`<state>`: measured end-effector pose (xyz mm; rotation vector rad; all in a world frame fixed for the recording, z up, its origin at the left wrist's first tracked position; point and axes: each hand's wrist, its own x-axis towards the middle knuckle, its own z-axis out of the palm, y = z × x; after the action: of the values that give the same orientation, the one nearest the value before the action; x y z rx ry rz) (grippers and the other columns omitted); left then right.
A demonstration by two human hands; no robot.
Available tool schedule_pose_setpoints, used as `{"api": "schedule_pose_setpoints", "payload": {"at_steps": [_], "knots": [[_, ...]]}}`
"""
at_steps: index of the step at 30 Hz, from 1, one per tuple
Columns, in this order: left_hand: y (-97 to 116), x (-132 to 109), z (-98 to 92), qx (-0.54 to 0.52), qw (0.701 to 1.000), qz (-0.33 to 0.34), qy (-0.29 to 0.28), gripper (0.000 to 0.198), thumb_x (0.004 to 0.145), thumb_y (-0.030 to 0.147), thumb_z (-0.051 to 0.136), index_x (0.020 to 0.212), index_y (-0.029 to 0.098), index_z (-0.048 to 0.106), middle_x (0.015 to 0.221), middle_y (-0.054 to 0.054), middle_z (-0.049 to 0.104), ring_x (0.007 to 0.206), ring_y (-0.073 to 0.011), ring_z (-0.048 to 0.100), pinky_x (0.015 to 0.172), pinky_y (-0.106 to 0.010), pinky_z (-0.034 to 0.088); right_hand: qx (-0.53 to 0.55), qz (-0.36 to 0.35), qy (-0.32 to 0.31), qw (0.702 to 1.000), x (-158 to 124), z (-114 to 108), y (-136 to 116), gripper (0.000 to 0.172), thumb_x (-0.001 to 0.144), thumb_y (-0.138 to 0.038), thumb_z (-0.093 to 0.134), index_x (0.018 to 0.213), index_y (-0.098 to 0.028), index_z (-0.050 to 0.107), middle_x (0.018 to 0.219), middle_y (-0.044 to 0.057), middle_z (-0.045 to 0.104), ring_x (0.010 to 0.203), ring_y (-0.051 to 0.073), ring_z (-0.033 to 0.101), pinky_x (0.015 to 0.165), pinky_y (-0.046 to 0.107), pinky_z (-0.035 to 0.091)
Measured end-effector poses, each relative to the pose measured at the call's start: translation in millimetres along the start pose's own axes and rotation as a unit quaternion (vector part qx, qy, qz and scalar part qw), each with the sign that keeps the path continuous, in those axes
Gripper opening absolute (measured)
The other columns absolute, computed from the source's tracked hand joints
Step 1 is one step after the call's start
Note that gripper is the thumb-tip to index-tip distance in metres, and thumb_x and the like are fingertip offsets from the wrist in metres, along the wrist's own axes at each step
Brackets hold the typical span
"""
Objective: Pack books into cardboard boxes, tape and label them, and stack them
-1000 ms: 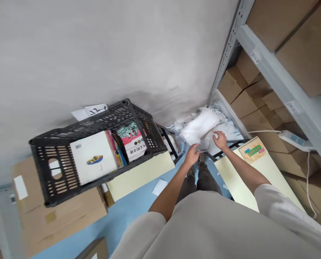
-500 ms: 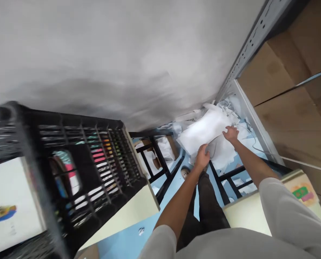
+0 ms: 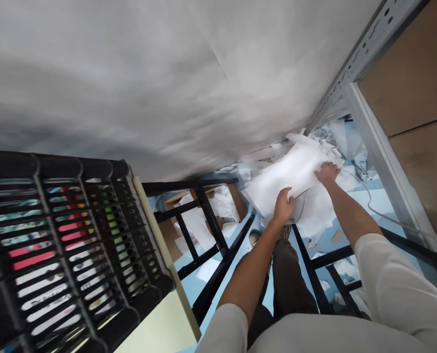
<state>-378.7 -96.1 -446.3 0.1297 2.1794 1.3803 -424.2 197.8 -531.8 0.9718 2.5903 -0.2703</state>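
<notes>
A stack of large white sheets [image 3: 280, 179] lies over a heap of crumpled white paper near the wall. My left hand [image 3: 283, 207] is at the near edge of the sheets, its thumb and fingers apart. Farther right, my right hand [image 3: 327, 172] rests on the sheets with its fingers spread. Neither hand is visibly gripping anything. What lies beneath the white sheets is mostly hidden.
A black plastic crate [image 3: 82, 250] with colourful items stands on a pale tabletop [image 3: 156, 318] at left. Black metal table frames [image 3: 213, 220] flank my legs. Behind them is an open cardboard box [image 3: 236, 201]. Brown cartons [image 3: 409, 83] fill the metal rack [image 3: 373, 147] at right. A cable [image 3: 369, 203] crosses the floor.
The view has shifted, with the crate now farther left. My right hand has come down flatter on the white sheets, and my left hand's fingers are more apart at their edge.
</notes>
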Motion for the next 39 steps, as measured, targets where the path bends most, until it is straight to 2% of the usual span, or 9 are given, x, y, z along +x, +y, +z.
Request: {"api": "schedule_pose_setpoints", "payload": {"at_steps": [4,10,17,21,24,28,32,36,39], "knots": [[-7,-7,3.5,-0.001,1.0,-0.001,-0.015,0.044,0.099,0.014,0.062,0.142,0.022,0.068,0.149,-0.014,0.07,0.145,-0.0316,0.063,0.129,-0.055,0.049,-0.004,-0.003,-0.019,1.0,-2,4,3,0.025,0.094,-0.034,0.063,0.102,-0.013,0.075,0.128,0.027,0.066,0.126,0.046,0.052,0.108,0.066,0.035],[5,-19,7.2,-0.019,1.0,0.001,-0.015,0.045,0.098,0.013,0.06,0.141,0.023,0.07,0.147,-0.012,0.071,0.144,-0.0297,0.064,0.128,-0.054,0.05,0.007,-0.041,-0.022,0.999,-20,-28,-8,0.02,0.092,-0.022,0.058,0.103,-0.016,0.074,0.121,0.024,0.07,0.12,0.042,0.058,0.106,0.059,0.039],[55,-50,0.1,-0.038,0.999,0.006,-0.032,0.044,0.097,0.011,0.061,0.139,0.02,0.072,0.142,-0.014,0.073,0.136,-0.031,0.069,0.125,-0.052,0.053,0.095,-0.061,-0.032,0.993,-61,-85,-17,0.035,0.097,-0.015,0.054,0.129,-0.017,0.068,0.109,0.017,0.076,0.099,0.033,0.067,0.09,0.041,0.049],[88,-78,-12.3,-0.033,0.998,0.019,-0.042,0.043,0.095,0.009,0.062,0.136,0.018,0.074,0.137,-0.015,0.075,0.131,-0.0309,0.071,0.123,-0.051,0.053,0.11,-0.105,-0.011,0.988,-98,-120,-19,0.039,0.096,-0.011,0.048,0.123,-0.016,0.076,0.126,0.019,0.075,0.111,0.034,0.067,0.098,0.042,0.052],[110,-101,-25.4,-0.038,0.997,0.036,-0.05,0.042,0.095,0.01,0.063,0.134,0.021,0.075,0.135,-0.012,0.076,0.13,-0.029,0.071,0.123,-0.049,0.054,0.123,-0.095,0.001,0.988,-130,-150,-20,0.049,0.096,-0.011,0.044,0.131,-0.013,0.078,0.136,0.019,0.074,0.119,0.033,0.068,0.108,0.043,0.052],[138,-138,-46.9,-0.033,0.995,0.065,-0.073,0.042,0.096,0.009,0.061,0.134,0.022,0.074,0.135,-0.012,0.076,0.132,-0.0285,0.07,0.123,-0.049,0.054,0.146,-0.071,0.04,0.986,-187,-194,-17,0.054,0.096,-0.012,0.044,0.139,-0.01,0.076,0.142,0.02,0.073,0.129,0.032,0.067,0.118,0.044,0.049],[174,-184,-70.7,-0.01,0.986,0.111,-0.123,0.043,0.094,0.006,0.062,0.133,0.021,0.074,0.137,-0.013,0.075,0.135,-0.0299,0.069,0.125,-0.051,0.052,0.178,-0.041,0.094,0.979,-271,-237,-3,0.055,0.095,-0.015,0.048,0.143,-0.007,0.073,0.145,0.021,0.072,0.132,0.032,0.067,0.122,0.044,0.048],[211,-229,-87.6,0.023,0.972,0.161,-0.173,0.044,0.094,0.007,0.061,0.134,0.021,0.073,0.138,-0.013,0.074,0.139,-0.0312,0.067,0.128,-0.053,0.049,0.207,0.007,0.134,0.969,-367,-268,27,0.054,0.096,-0.02,0.051,0.145,-0.009,0.072,0.144,0.02,0.073,0.112,0.03,0.074,0.116,0.045,0.052],[232,-256,-86.6,0.049,0.962,0.183,-0.195,0.049,0.095,0.008,0.06,0.14,0.022,0.069,0.144,-0.014,0.07,0.144,-0.0309,0.063,0.13,-0.051,0.047,0.24,0.061,0.157,0.956,-438,-274,57,0.053,0.098,-0.024,0.053,0.146,-0.011,0.072,0.143,0.02,0.073,0.1,0.029,0.074,0.11,0.044,0.056]]}}
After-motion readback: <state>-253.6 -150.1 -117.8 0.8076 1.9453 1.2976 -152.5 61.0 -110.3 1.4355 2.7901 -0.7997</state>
